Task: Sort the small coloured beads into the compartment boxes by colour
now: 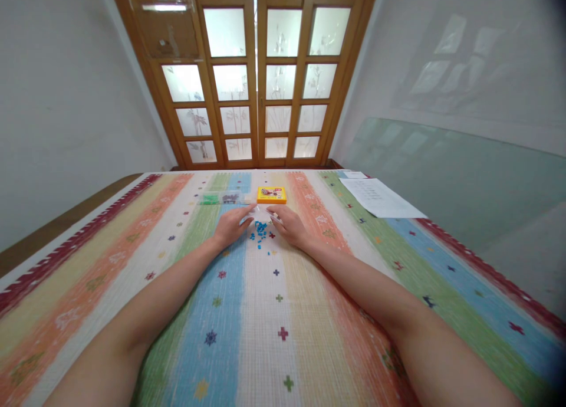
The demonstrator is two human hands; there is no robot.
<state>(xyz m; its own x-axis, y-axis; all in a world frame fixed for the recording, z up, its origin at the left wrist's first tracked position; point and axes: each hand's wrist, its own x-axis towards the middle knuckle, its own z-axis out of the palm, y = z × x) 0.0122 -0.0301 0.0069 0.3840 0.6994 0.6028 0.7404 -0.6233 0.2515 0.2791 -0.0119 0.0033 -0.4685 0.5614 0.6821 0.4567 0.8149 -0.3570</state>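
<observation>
Several tiny blue pieces (260,231) lie scattered on the striped cloth (260,330) between my hands. My left hand (231,225) rests palm down just left of them, fingers curled towards a clear plastic bag (257,216) that both hands seem to pinch. My right hand (288,224) lies just right of the pieces, fingers bent inward at the same bag. A small yellow box (271,194) stands just beyond my hands.
Small clear bags with green pieces (209,199) and dark pieces (230,198) lie left of the yellow box. A white printed sheet (379,197) lies at the far right. A wooden glazed door (254,76) stands behind the table.
</observation>
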